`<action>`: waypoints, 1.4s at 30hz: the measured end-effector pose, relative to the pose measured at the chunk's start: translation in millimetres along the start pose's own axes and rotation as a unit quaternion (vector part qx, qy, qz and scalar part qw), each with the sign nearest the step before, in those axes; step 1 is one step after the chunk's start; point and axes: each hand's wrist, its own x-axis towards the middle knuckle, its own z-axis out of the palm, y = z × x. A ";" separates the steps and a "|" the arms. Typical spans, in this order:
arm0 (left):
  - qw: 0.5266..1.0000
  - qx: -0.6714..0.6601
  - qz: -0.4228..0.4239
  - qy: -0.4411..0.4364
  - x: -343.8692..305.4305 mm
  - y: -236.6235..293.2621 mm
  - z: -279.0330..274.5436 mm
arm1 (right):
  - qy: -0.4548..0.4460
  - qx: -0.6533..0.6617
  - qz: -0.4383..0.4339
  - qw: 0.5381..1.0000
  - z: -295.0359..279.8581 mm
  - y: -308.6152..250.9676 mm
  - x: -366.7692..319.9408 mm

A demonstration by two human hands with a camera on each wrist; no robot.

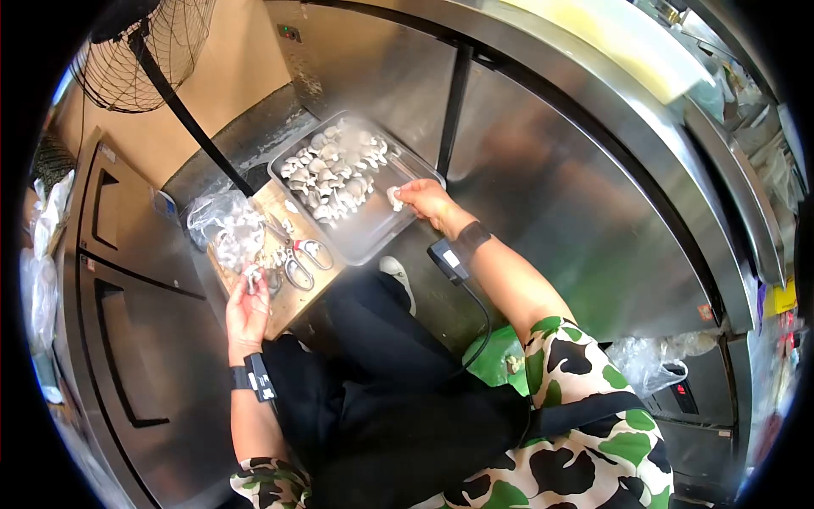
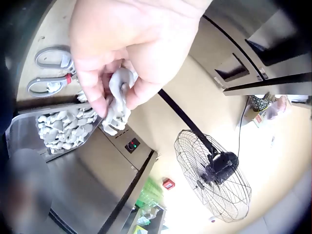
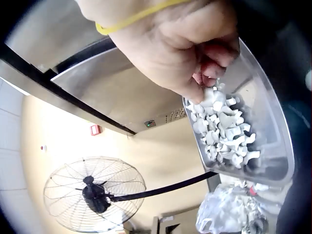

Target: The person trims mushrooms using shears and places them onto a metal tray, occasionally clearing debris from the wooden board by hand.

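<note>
My left hand (image 1: 248, 316) pinches a pale oyster mushroom (image 2: 118, 100) between thumb and fingers at the near edge of a wooden board (image 1: 294, 304). My right hand (image 1: 430, 204) holds a small white mushroom piece (image 1: 394, 198) over the right side of a metal tray (image 1: 366, 244). Many grey-white mushroom pieces (image 3: 225, 129) are spread over the far left part of that tray. On the board lie scissors (image 1: 293, 246) with grey and red handles, loose mushroom scraps, and a clear plastic bag (image 1: 219, 210) with more mushrooms.
A black wire fan (image 1: 148, 59) stands beyond the board, its pole (image 1: 191, 110) coming down behind it. Steel cabinets (image 1: 560, 187) border the right side and more steel doors (image 1: 140, 254) the left. A green plastic bag (image 1: 498, 360) lies by the right leg.
</note>
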 end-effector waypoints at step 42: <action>0.975 0.200 0.069 -0.062 71.0 -3.7 0.6 | -0.260 -0.098 -0.029 0.960 213.3 -48.1 1.7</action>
